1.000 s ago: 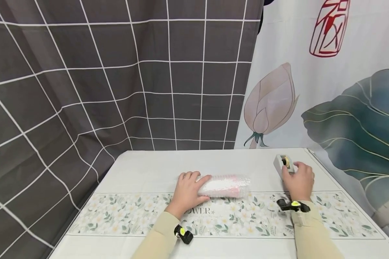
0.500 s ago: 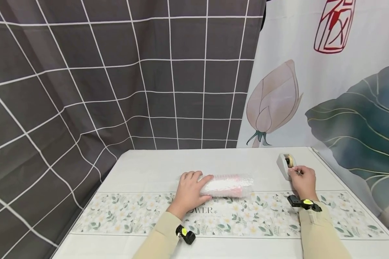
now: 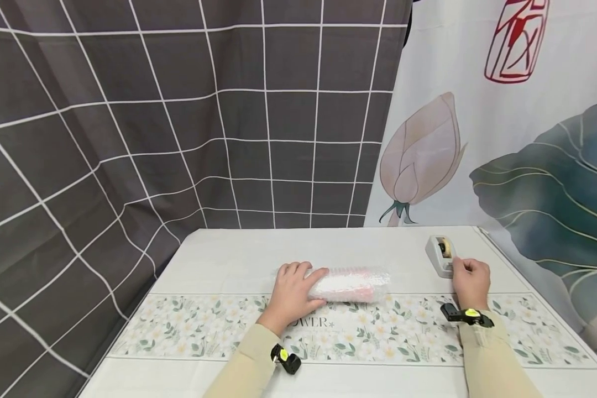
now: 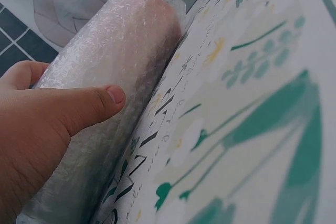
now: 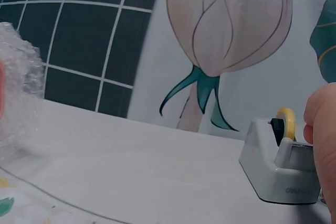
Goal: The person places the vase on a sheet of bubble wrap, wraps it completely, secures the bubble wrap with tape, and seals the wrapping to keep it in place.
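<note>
In the head view, a bubble-wrapped cylinder (image 3: 353, 284) with pink showing through lies across the middle of the table. My left hand (image 3: 291, 293) grips its left end, the thumb pressing the near side and the fingers over the far side. The left wrist view shows that thumb flat against the bubble wrap (image 4: 115, 51). At the right, a grey-white tape dispenser (image 3: 439, 257) with a yellow-cored roll of tape (image 5: 286, 124) sits on the table. My right hand (image 3: 471, 283) is at its near end, thumb and forefinger pinching at the tape's end; the strip is hidden.
A white table cover (image 3: 258, 249) with a flowered band lies under everything. A dark checked curtain (image 3: 288, 121) rises behind and at the left, and a pale flower-printed curtain (image 3: 428, 55) hangs behind and at the right.
My right hand has drawn back from over the dispenser to its near end, fingers now curled. The dispenser and the left hand on the wrapped cylinder stay about where they were.
</note>
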Motion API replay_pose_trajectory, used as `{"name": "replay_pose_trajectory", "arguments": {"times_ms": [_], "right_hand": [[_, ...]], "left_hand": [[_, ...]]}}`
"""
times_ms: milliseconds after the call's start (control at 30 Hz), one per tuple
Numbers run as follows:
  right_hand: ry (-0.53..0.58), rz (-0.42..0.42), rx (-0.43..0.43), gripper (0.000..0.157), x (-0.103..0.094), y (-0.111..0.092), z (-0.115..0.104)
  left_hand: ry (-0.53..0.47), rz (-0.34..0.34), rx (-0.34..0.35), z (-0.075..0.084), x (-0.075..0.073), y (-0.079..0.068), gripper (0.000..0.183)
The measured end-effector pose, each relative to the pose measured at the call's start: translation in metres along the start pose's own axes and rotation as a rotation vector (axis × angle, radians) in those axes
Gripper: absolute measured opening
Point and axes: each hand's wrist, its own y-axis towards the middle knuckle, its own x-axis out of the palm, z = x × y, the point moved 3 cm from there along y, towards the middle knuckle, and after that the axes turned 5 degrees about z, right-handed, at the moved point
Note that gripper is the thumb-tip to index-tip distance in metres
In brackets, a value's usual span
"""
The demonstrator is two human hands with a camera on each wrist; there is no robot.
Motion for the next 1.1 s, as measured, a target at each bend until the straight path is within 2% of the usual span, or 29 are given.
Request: {"name": "replay_pose_trajectory", "arguments": {"times_ms": [133, 367, 467, 733, 1100], "right_hand": [[-0.018, 0.025, -0.001, 0.037, -0.009, -0.007, 0.002], [-0.061, 0.045, 0.012, 0.036, -0.018, -0.013, 0.007], [-0.086, 0.039, 0.006, 0.035, -0.018, -0.014, 0.008], [-0.152, 0.066, -0.072, 0.044, -0.016, -0.012, 0.009], [-0.248, 0.017, -0.047, 0.039, -0.014, -0.012, 0.002]], "left_hand": [[0.008, -0.014, -0.001, 0.001, 0.003, -0.001, 0.072], [0.007, 0.002, 0.008, 0.003, 0.003, -0.001, 0.072], [0.003, 0.004, 0.008, 0.002, 0.003, 0.0, 0.072], [0.001, 0.005, 0.006, 0.001, 0.001, 0.001, 0.072], [0.001, -0.024, -0.007, 0.0, 0.0, 0.002, 0.072]]}}
